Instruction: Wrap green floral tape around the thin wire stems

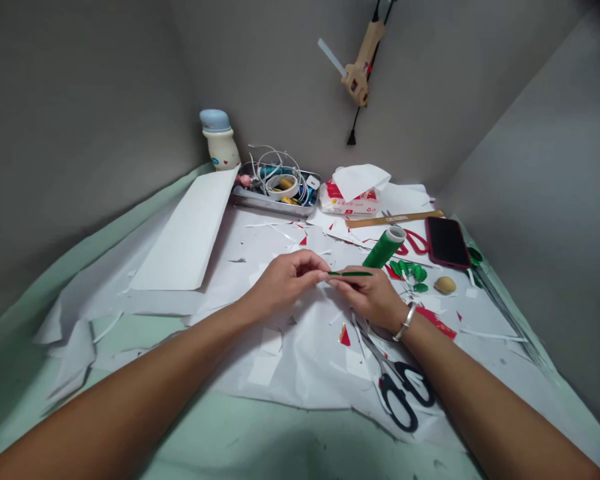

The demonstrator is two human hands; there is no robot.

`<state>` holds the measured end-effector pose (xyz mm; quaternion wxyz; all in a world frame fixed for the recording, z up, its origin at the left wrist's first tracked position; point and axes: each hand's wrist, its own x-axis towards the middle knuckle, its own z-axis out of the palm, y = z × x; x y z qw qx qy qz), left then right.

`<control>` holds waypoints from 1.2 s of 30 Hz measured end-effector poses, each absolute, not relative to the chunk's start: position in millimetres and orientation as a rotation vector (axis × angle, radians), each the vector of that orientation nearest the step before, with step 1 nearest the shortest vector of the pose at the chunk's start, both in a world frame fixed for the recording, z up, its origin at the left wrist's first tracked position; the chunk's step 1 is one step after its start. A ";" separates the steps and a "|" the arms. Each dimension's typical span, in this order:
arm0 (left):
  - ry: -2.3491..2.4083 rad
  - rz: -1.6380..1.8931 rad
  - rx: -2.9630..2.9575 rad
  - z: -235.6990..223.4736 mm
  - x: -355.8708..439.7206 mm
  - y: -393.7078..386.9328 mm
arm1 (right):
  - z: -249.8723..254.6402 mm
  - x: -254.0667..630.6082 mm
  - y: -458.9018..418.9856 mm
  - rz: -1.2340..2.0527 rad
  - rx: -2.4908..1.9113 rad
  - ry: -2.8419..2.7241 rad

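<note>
Both hands meet over the middle of the paper-strewn table. My left hand (290, 277) pinches one end of a thin green stem-like stick (353, 273) with thumb and forefinger. My right hand (373, 293), with a silver bracelet on its wrist, grips the same stick from below, fingers curled. The stick lies level between the two hands, a little above white paper sheets (300, 347). A roll of green tape (385, 248) lies just behind my right hand. Black-handled scissors (400, 390) lie shut beside my right forearm.
A metal tray (275, 197) with cables and tape rolls, a tissue pack (353, 193) and a small bottle (220, 140) stand at the back. A dark phone (447, 241), wooden ruler (395, 219), red-handled scissors, green leaf cutouts (413, 273) lie right. A glue gun (360, 67) hangs on the wall.
</note>
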<state>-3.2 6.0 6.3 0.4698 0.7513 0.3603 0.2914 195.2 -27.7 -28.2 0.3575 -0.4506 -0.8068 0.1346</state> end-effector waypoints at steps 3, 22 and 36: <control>1.021 0.798 1.851 3.5 -3.2 8.4 | -26.8 187.4 -33.8 0.240 -1.120 -2.271; 0.914 0.689 1.798 3.5 -2.6 6.9 | -28.0 196.3 -28.7 0.340 -1.175 -2.100; 0.792 0.578 2.318 -7.4 -2.3 5.8 | -15.4 199.0 -31.6 0.232 -1.198 -2.009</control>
